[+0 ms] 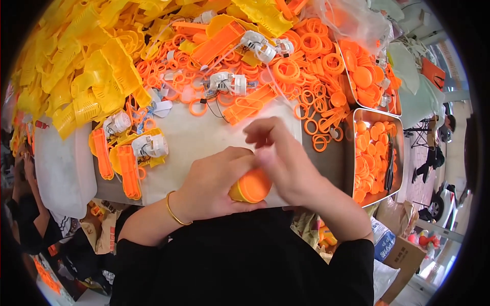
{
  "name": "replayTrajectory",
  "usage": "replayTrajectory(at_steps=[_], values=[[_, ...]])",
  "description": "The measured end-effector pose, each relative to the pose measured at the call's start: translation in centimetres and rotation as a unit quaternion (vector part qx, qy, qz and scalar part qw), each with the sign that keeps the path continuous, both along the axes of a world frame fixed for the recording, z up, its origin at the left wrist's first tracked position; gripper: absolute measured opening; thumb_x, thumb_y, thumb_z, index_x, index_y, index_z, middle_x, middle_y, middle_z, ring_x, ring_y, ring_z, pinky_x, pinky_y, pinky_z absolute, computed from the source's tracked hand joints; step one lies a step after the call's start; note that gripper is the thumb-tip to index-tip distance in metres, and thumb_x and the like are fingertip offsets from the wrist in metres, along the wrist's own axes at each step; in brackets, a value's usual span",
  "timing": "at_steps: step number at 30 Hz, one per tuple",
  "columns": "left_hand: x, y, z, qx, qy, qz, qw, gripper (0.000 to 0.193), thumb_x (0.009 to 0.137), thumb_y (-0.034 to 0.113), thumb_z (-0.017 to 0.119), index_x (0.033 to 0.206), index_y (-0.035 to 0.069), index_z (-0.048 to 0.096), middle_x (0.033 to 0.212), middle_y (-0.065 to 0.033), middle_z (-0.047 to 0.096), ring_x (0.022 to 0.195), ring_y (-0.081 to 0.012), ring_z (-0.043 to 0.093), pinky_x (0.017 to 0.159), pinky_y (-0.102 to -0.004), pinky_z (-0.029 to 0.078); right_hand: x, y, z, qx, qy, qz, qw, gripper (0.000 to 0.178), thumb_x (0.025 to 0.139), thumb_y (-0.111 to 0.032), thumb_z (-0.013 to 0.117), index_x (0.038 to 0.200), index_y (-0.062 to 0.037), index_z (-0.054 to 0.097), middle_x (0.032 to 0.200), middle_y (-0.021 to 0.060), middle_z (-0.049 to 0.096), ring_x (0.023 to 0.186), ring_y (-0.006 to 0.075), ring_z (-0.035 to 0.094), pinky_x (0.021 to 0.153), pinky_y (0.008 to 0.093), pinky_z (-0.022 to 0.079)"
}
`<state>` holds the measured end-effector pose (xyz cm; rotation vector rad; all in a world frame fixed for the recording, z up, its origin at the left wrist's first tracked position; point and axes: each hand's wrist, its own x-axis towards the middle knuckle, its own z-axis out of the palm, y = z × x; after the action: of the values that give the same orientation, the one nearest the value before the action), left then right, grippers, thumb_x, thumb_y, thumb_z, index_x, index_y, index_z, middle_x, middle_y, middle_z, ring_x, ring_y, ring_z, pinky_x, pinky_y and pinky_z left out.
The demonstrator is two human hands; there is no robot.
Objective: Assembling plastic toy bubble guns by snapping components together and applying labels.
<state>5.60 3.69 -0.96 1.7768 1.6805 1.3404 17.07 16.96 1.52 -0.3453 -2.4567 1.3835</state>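
Observation:
My left hand [217, 176], with a gold bangle at the wrist, is wrapped round a yellow plastic part with a round orange end [255, 185]. It is held close to my body at the table's front edge. Over its right side reaches my right hand [278, 158], fingers bent and thumb smeared by motion; whether it grips anything is hidden. Just beyond the hands lie an orange trough-shaped part [250, 104] and a white motor unit with dark wires [225, 83]. To the left are yellow half-shells with white units [151, 146] and orange strips [128, 172].
Yellow shells [76, 66] are heaped at the far left, beside orange rings [311, 43] at the back. A metal tray [352, 153] of orange discs stands on the right, with another tray [347, 81] behind it. A whitish plastic bin [64, 168] stands left.

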Motion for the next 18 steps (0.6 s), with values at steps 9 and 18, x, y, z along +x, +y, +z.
replayTrajectory(at_steps=[9, 18], values=[[0.4, 0.2, 0.0, -0.089, 0.05, -0.012, 0.995, 0.053, 0.062, 0.037, 0.079, 0.102, 0.008, 0.057, 0.089, -0.0089, 0.062, 0.079, -0.0295, 0.061, 0.067, -0.0373, 0.051, -1.5, -0.5, -1.2, -0.058, 0.107, 0.036, 0.992, 0.027, 0.093, -0.025, 0.044, 0.093, -0.0011, 0.056, 0.082, 0.0097, 0.055, 0.08, 0.0225, 0.052, 0.075, 0.0319, 0.042], [-0.3, 1.3, 0.5, -0.06, 0.028, 0.026, 0.997, 0.055, 0.066, 0.036, 0.077, 0.106, 0.006, 0.054, 0.091, -0.0103, 0.062, 0.08, -0.0292, 0.062, 0.069, -0.035, 0.05, -1.7, 0.4, -0.8, -0.156, 0.047, 0.007, 0.987, 0.052, 0.095, -0.045, 0.034, 0.108, 0.001, 0.053, 0.11, 0.0127, 0.055, 0.104, 0.0204, 0.05, 0.09, 0.0329, 0.037]])
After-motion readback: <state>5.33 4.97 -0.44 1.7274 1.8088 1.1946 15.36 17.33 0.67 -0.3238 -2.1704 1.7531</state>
